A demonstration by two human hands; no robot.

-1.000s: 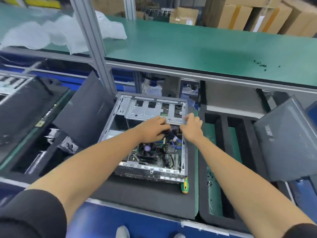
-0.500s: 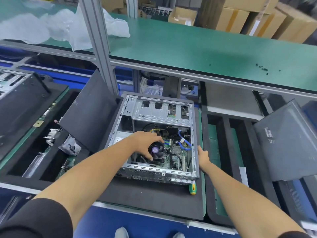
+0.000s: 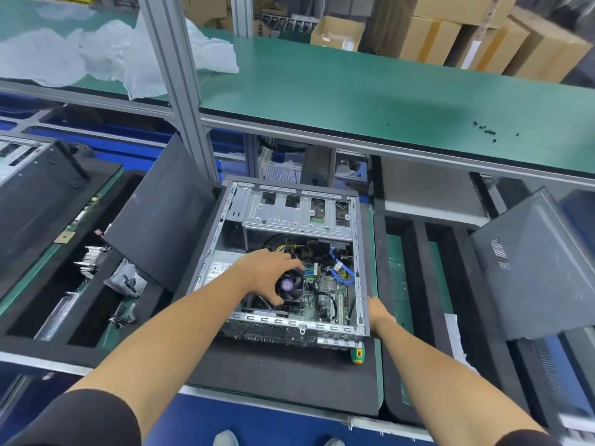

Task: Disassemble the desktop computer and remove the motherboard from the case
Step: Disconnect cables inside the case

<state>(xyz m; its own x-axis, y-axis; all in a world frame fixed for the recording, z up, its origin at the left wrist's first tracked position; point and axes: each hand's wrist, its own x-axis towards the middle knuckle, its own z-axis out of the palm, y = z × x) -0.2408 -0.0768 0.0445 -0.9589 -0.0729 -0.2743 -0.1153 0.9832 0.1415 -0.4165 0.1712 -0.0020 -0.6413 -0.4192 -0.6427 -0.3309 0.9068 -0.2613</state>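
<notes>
Motherboard point(image 3: 325, 294) partly hidden beneath left hand point(image 3: 267, 275) and fan point(image 3: 289, 286).

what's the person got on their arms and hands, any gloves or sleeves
No gloves: both the left hand and the right hand are bare, with no rings, watch or wristbands showing. The forearms are uncovered too. Black sleeves are pushed up near the elbows on both arms, plain dark fabric with no visible markings.

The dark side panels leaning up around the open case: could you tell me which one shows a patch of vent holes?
The side panel right of the case; a perforated vent patch sits near its upper left. The left panel looks plain.
</notes>
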